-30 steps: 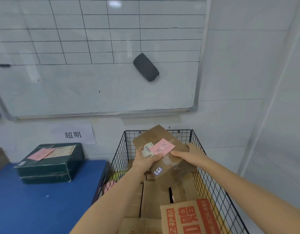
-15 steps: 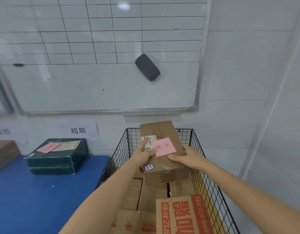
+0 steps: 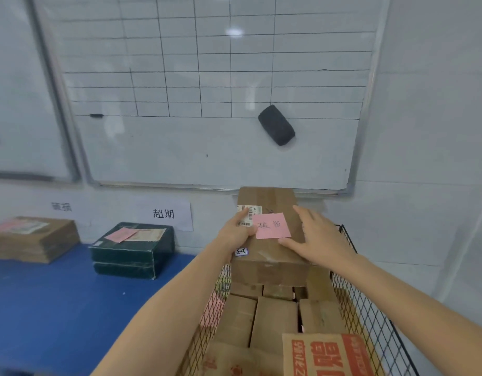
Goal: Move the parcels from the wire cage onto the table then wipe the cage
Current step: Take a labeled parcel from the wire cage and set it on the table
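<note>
Because the blue counter (image 3: 58,308) left of the wire cage (image 3: 364,316) is its destination, we hold the brown parcel (image 3: 272,264) above the cage's stacked boxes (image 3: 272,318). Our left hand (image 3: 234,236) grips its left edge, thumb on the label (image 3: 252,210). Our right hand (image 3: 318,240) steadies the right side, fingers straight and spread. The parcel's long axis runs away from us toward the wall (image 3: 424,131), pink note (image 3: 272,226) facing up.

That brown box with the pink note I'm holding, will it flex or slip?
Probably stiff: the brown box shows square edges in the left hand. Likely light: the right hand only rests flat on it. The pink note may peel off.
</note>
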Motion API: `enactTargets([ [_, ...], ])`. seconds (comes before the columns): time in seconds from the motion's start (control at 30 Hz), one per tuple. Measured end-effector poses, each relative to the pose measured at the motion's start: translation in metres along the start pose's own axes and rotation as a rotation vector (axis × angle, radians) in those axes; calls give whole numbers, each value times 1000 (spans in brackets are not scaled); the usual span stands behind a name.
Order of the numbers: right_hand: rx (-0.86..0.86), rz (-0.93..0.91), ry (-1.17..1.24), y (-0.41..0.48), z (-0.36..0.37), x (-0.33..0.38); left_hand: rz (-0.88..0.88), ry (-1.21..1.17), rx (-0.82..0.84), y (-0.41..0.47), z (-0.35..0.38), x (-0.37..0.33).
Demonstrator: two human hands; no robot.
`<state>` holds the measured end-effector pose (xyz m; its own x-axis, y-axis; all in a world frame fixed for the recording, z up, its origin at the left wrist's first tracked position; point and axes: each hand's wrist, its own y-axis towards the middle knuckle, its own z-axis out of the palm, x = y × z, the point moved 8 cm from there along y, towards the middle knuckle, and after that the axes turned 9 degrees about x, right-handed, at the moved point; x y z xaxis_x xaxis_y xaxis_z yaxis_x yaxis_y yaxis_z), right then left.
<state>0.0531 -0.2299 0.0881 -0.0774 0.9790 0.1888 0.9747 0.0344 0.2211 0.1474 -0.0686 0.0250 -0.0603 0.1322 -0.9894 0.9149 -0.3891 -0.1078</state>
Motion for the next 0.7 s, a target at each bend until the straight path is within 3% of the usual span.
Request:
enactTargets([
  [0.3, -144, -93, 147, 40, -9, 126, 97, 34, -108, -36, -139, -41],
  [0.7, 4, -186, 292, 100, 76, 314, 20, 2, -356, -100, -380, 8],
])
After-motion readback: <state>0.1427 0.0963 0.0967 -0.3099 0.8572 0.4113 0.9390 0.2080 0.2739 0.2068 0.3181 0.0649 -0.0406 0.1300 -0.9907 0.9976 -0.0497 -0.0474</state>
